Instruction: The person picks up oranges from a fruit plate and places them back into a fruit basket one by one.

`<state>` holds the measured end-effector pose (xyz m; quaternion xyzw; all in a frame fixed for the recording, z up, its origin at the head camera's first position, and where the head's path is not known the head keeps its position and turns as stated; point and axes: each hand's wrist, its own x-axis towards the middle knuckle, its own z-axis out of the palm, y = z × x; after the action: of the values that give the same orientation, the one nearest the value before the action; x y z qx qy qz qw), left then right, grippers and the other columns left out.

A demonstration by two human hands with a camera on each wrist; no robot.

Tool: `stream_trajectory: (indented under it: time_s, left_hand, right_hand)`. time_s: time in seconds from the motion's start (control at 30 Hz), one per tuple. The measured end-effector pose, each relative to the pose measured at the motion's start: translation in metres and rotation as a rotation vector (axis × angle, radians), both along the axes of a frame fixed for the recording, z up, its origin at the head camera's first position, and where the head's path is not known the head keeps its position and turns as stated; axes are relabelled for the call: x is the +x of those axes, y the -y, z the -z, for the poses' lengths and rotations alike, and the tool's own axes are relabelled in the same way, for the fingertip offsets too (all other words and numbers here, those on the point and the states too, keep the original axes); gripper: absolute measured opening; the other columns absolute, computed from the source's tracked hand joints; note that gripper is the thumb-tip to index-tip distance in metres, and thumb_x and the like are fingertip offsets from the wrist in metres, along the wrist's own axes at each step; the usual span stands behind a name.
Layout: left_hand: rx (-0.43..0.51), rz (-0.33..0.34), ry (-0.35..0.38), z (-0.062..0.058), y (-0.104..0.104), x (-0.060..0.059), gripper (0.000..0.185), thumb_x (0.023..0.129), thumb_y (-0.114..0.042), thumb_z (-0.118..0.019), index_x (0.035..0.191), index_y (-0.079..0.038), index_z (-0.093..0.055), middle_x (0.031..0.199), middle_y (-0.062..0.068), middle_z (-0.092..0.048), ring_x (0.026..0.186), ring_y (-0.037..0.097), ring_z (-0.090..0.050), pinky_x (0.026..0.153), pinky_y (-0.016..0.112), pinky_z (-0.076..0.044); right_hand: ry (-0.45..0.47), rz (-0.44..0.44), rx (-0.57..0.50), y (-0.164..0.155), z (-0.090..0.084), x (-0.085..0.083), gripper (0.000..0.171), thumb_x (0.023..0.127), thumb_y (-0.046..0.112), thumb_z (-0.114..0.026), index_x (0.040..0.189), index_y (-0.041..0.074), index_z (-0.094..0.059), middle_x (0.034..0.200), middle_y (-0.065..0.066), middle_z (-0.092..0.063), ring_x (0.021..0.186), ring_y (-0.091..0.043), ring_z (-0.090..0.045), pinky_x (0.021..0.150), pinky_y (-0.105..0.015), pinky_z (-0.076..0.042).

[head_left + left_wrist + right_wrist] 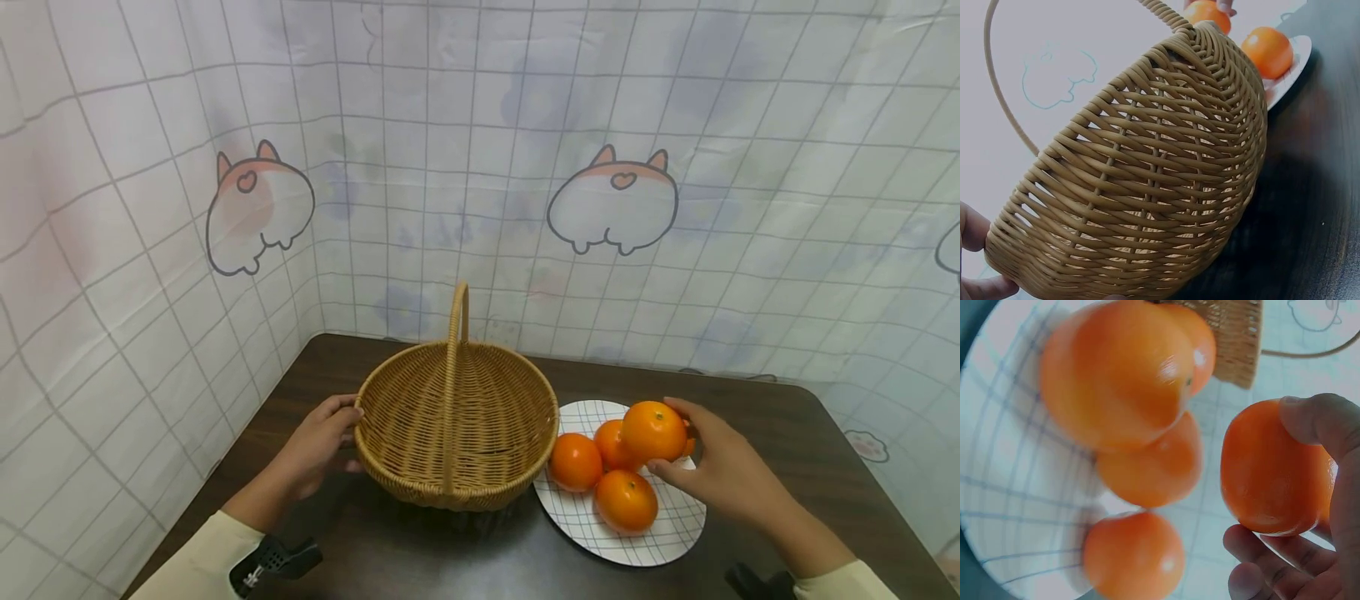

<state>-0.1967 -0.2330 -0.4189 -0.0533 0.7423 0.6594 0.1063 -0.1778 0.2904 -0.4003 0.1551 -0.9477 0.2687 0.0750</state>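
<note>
A tan wicker basket (495, 492) with a tall arched handle stands at the middle of the table. My left hand (318, 442) grips its left rim, and fingertips show against the weave (1129, 181) in the left wrist view. Up over the plate, my right hand (723, 467) holds an orange (654, 431) between thumb and fingers. Below it, more oranges (626, 502) lie on a round white plate (667, 537) with a grid pattern; one is mostly hidden behind the right hand. The right wrist view shows the held orange (1275, 472) apart from the others.
Dark wood makes up the tabletop (420, 554). A white gridded curtain (495, 183) with cartoon animal prints hangs behind and along the sides. The plate sits close against the basket's right side.
</note>
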Motion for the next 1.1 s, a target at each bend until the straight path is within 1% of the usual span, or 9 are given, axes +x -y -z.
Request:
stream_trajectory:
  time_s: [0.1, 0.2, 0.27, 0.43, 0.53, 0.63, 0.73, 0.87, 1.1]
  left_hand:
    - [0.003, -0.002, -0.002, 0.001, -0.001, 0.000, 0.052, 0.109, -0.026, -0.045, 0.153, -0.001, -0.032, 0.144, 0.027, -0.041, 0.121, 0.040, -0.056, 0.076, 0.047, -0.060]
    - [0.004, -0.003, -0.003, 0.002, -0.001, 0.000, 0.051, 0.109, -0.026, -0.045, 0.152, -0.001, -0.033, 0.144, 0.027, -0.041, 0.121, 0.041, -0.056, 0.076, 0.048, -0.060]
    - [0.004, -0.003, -0.005, 0.002, -0.001, 0.000, 0.051, 0.109, -0.025, -0.045, 0.152, -0.001, -0.033, 0.144, 0.027, -0.041, 0.121, 0.041, -0.057, 0.076, 0.049, -0.060]
    - [0.001, -0.003, -0.012, 0.002, -0.002, 0.001, 0.050, 0.109, -0.025, -0.044, 0.152, -0.001, -0.034, 0.144, 0.026, -0.041, 0.121, 0.041, -0.057, 0.076, 0.049, -0.060]
    - [0.001, -0.001, -0.014, 0.001, -0.002, 0.001, 0.050, 0.109, -0.025, -0.044, 0.152, -0.001, -0.033, 0.144, 0.027, -0.041, 0.122, 0.042, -0.056, 0.076, 0.049, -0.060]
    - [0.001, -0.001, -0.014, 0.001, -0.002, 0.001, 0.050, 0.109, -0.025, -0.044, 0.152, -0.001, -0.033, 0.145, 0.027, -0.040, 0.123, 0.042, -0.055, 0.076, 0.049, -0.060]
    - [-0.001, -0.004, -0.012, 0.001, -0.002, 0.002, 0.051, 0.109, -0.026, -0.044, 0.152, -0.001, -0.033, 0.145, 0.027, -0.040, 0.123, 0.042, -0.055, 0.076, 0.049, -0.060]
    - [-0.009, -0.011, -0.011, 0.001, -0.002, 0.002, 0.051, 0.109, -0.026, -0.045, 0.152, -0.001, -0.033, 0.144, 0.027, -0.041, 0.121, 0.041, -0.057, 0.076, 0.049, -0.060]
    - [-0.013, -0.013, -0.017, 0.001, -0.003, 0.002, 0.051, 0.109, -0.026, -0.045, 0.152, -0.001, -0.033, 0.143, 0.027, -0.042, 0.119, 0.040, -0.059, 0.074, 0.048, -0.060]
  right_hand:
    - [0.018, -0.019, -0.023, 0.009, -0.005, -0.004, 0.092, 0.082, 0.047, -0.086, 0.152, 0.006, -0.041, 0.137, -0.020, -0.057, 0.109, -0.036, -0.063, 0.086, -0.059, -0.056]
    - [0.034, -0.034, -0.044, 0.018, -0.008, -0.008, 0.091, 0.083, 0.048, -0.085, 0.152, 0.007, -0.042, 0.134, -0.017, -0.058, 0.110, -0.034, -0.062, 0.086, -0.056, -0.056]
    - [0.042, -0.040, -0.045, 0.024, -0.010, -0.010, 0.092, 0.083, 0.049, -0.084, 0.152, 0.007, -0.041, 0.136, -0.017, -0.058, 0.112, -0.034, -0.062, 0.088, -0.057, -0.056]
    - [0.037, -0.060, -0.040, 0.038, -0.014, -0.014, 0.091, 0.083, 0.046, -0.085, 0.153, 0.009, -0.041, 0.142, -0.017, -0.054, 0.113, -0.035, -0.062, 0.091, -0.060, -0.054]
    - [0.028, -0.077, -0.043, 0.045, -0.017, -0.015, 0.089, 0.083, 0.045, -0.086, 0.153, 0.010, -0.042, 0.140, -0.015, -0.057, 0.113, -0.032, -0.062, 0.092, -0.060, -0.053]
    - [0.021, -0.092, -0.050, 0.052, -0.020, -0.016, 0.088, 0.083, 0.045, -0.086, 0.152, 0.012, -0.044, 0.137, -0.012, -0.059, 0.111, -0.030, -0.062, 0.090, -0.058, -0.053]
    - [0.026, -0.104, -0.059, 0.058, -0.022, -0.018, 0.086, 0.083, 0.043, -0.086, 0.152, 0.012, -0.044, 0.136, -0.011, -0.060, 0.112, -0.030, -0.061, 0.090, -0.058, -0.053]
    - [0.033, -0.107, -0.054, 0.066, -0.023, -0.021, 0.087, 0.083, 0.042, -0.086, 0.152, 0.012, -0.044, 0.135, -0.010, -0.061, 0.117, -0.032, -0.061, 0.093, -0.061, -0.051]
    - [0.026, -0.113, -0.028, 0.080, -0.025, -0.028, 0.088, 0.083, 0.045, -0.085, 0.153, 0.012, -0.043, 0.136, -0.010, -0.060, 0.118, -0.032, -0.060, 0.094, -0.060, -0.050]
